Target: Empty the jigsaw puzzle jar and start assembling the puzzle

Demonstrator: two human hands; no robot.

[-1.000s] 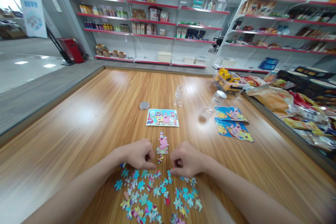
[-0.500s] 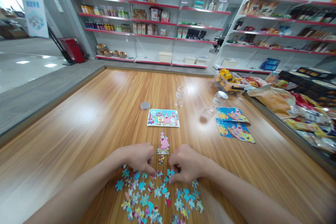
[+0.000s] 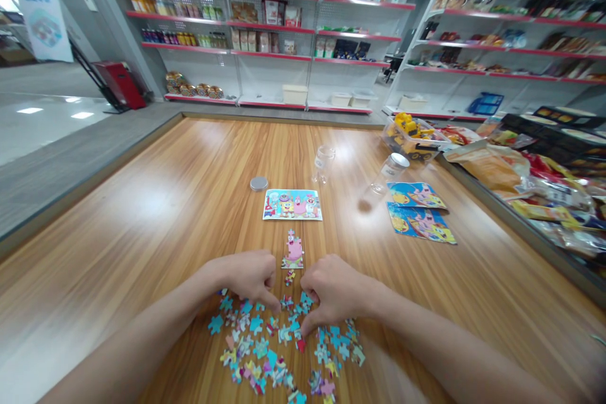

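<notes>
Loose jigsaw pieces (image 3: 261, 347), many of them light blue, lie spread over the near part of the wooden table. My left hand (image 3: 250, 276) is over their upper left edge, fingers curled and thumb stretched out, with nothing visible in it. Opposite it, my right hand (image 3: 329, 290) rests among the pieces, its thumb apart from the bent fingers and close to a red piece (image 3: 300, 345). Between and beyond the hands lies a joined pink character section (image 3: 293, 250), with a small joined cluster (image 3: 290, 277) just below it. A picture card (image 3: 292, 205) lies farther back.
A grey lid (image 3: 259, 184), an open clear jar (image 3: 324, 164) and a tipped lidded jar (image 3: 391, 172) are behind the card. Folded blue picture sheets (image 3: 419, 214) lie right. A clear bin of yellow toy vehicles (image 3: 414, 139) stands near packaged snacks (image 3: 558, 196).
My right thumb has moved slightly down and left towards the red piece. The left hand stays nearly in place. The camera view has tilted down a little.
</notes>
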